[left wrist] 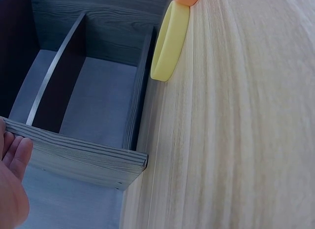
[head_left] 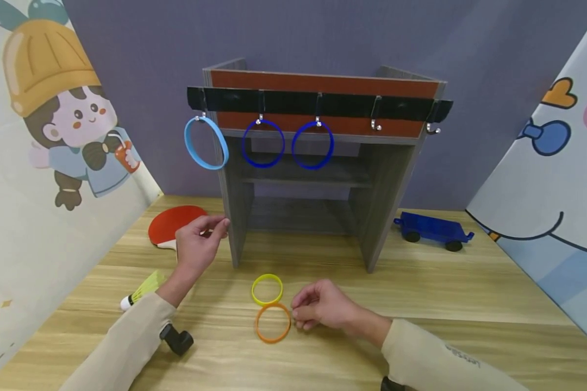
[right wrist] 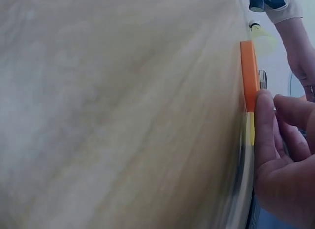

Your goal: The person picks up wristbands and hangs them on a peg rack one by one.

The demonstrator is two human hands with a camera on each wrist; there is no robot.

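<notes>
My left hand (head_left: pixel 201 239), fingers loosely bent, is at the front edge of the grey shelf's left side panel (head_left: pixel 232 233); its fingertips appear to touch that edge. Low over the table, my right hand (head_left: pixel 328 307) has thumb and fingers close beside an orange band (head_left: pixel 273 341), not around it. Flat beyond that lies a yellow band (head_left: pixel 254 296), its rim meeting the orange one. On a black hook strip (head_left: pixel 293 103) across the shelf front hang a light-blue band (head_left: pixel 222 149) and two dark-blue bands (head_left: pixel 263 165) (head_left: pixel 313 167). Two right-hand hooks (head_left: pixel 375 126) hold nothing.
Left of the shelf are a red table-tennis paddle (head_left: pixel 171 222) and a yellow shuttlecock (head_left: pixel 147 287). A blue toy wagon (head_left: pixel 432 228) stands at the right. Cartoon panels flank the wooden table (head_left: pixel 420 304).
</notes>
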